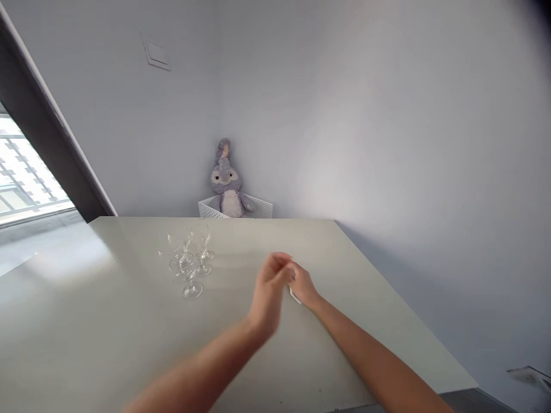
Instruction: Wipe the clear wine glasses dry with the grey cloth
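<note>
Above the middle of the table [241, 355], my left hand [271, 292] and my right hand [305, 285] meet with fingertips close together. My left hand is slightly blurred, its fingers curled and closed; what they hold, if anything, is hidden. My right hand is closed too, with a small white flat object [295, 296] showing beneath it, mostly covered by the hand. To the left of both hands stands a cluster of several clear stemmed glasses [192, 289], apart from my hands.
A grey plush toy [231, 202] sits in a white perforated basket [263, 209] beyond the table's far edge. Pale walls meet behind it, with a light switch [157, 53] on the left. A dark-framed window [32, 172] is at far left.
</note>
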A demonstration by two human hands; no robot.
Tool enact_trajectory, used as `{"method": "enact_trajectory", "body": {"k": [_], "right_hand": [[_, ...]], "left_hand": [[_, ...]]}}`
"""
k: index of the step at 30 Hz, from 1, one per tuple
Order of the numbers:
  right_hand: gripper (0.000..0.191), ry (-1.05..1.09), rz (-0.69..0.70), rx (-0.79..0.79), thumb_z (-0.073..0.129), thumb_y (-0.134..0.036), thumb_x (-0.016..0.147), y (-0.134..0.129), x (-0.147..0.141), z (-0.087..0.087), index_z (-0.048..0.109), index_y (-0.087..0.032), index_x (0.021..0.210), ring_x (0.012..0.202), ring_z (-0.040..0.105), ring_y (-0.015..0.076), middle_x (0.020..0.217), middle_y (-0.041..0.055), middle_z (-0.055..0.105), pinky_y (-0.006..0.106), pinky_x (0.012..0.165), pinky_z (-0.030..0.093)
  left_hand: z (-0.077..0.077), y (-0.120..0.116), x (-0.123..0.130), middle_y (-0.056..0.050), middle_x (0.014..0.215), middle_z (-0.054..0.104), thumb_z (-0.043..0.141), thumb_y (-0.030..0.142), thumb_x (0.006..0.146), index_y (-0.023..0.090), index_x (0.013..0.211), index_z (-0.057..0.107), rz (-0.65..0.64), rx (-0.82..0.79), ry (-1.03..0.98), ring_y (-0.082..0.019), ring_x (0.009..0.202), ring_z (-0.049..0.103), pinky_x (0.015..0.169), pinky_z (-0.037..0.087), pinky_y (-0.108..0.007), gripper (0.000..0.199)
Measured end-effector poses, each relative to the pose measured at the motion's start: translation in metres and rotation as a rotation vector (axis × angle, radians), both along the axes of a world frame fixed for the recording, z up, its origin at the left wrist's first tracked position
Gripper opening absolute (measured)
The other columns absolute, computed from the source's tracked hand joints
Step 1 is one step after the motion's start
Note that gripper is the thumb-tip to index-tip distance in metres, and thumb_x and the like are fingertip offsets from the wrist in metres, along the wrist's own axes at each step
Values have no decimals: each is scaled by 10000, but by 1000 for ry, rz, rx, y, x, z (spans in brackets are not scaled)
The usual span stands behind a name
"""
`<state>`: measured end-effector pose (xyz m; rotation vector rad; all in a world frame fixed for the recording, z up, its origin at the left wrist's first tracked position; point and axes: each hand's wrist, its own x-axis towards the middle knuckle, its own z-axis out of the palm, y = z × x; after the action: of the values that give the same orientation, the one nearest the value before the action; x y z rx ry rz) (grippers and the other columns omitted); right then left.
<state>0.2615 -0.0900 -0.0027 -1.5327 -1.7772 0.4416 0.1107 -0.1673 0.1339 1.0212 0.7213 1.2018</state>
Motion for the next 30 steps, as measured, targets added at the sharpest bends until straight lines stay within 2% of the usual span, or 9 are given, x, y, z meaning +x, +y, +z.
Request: {"method": "enact_trajectory", "body": {"k": [2, 3, 5, 8, 11, 13, 18, 23, 30], "right_hand": [[436, 99, -64, 16, 409, -148, 730, -4, -14, 11, 483, -214, 1155, 988, 545, 188, 1102, 30, 581, 342, 860, 433], [437, 166, -79, 26, 422, -157, 721, -6, -21, 16, 486, -211, 1150, 989, 542, 197, 1105, 34, 578, 349, 857, 434], [452, 264, -57, 68, 453, -157, 702, -10, -37, 25, 488, -219, 1148, 1013, 524, 208, 1129, 38, 558, 362, 873, 421], [480, 278, 126, 154, 458, -145, 723, -20, -59, 32, 455, -253, 1190, 1075, 477, 205, 1181, 48, 506, 374, 908, 396], [499, 269, 273, 189, 495, -168, 737, -29, -71, 31, 435, -281, 1220, 1165, 392, 220, 1261, 60, 424, 394, 944, 362], [543, 335, 268, 138, 563, -208, 713, -32, -70, 29, 422, -286, 1231, 1183, 364, 236, 1299, 61, 382, 395, 926, 375], [587, 835, 191, -236, 654, -322, 673, -28, -49, 31, 429, -254, 1210, 840, 556, 192, 987, 46, 591, 314, 701, 465], [263, 1116, 359, -518, 669, -330, 667, -29, -29, 44, 625, -151, 855, 610, 537, 136, 714, 27, 609, 248, 564, 424], [365, 1180, 560, -617, 693, -355, 624, -39, -23, 57, 622, -147, 915, 620, 551, 147, 784, 63, 635, 248, 545, 422]], "left_hand": [[-32, 28, -12, -67, 1039, 509, 593, 377, 704, 210, 938, 515, 313, -79, 234, -171, 927, 487, 760, 376, -282, 298], [-48, 39, -19, -83, 1129, 476, 611, 399, 683, 215, 983, 508, 372, -112, 325, -197, 998, 462, 778, 370, -298, 367], [-72, 52, -31, -92, 1199, 456, 633, 411, 661, 228, 1060, 501, 296, -86, 391, -227, 1087, 418, 808, 363, -309, 458], [-92, 57, -42, -81, 1082, 550, 608, 386, 685, 215, 1084, 517, 184, -17, 311, -215, 1019, 479, 812, 376, -303, 445], [-97, 56, -46, -48, 854, 600, 563, 344, 699, 176, 1006, 575, 170, -50, 185, -173, 818, 538, 723, 411, -276, 350], [-98, 56, -49, -31, 800, 589, 554, 310, 687, 167, 977, 594, 158, -81, 98, -144, 741, 530, 676, 418, -253, 326], [-98, 59, -58, -13, 808, 579, 565, 296, 676, 183, 911, 617, 163, -97, -51, -118, 735, 510, 657, 414, -211, 266], [-95, 61, -64, 14, 775, 545, 567, 316, 687, 203, 885, 601, 189, -128, -25, -86, 669, 467, 580, 392, -167, 230], [-98, 59, -64, 24, 687, 505, 584, 398, 684, 204, 986, 549, 182, -149, 57, -73, 545, 411, 465, 311, -163, 361]]}}
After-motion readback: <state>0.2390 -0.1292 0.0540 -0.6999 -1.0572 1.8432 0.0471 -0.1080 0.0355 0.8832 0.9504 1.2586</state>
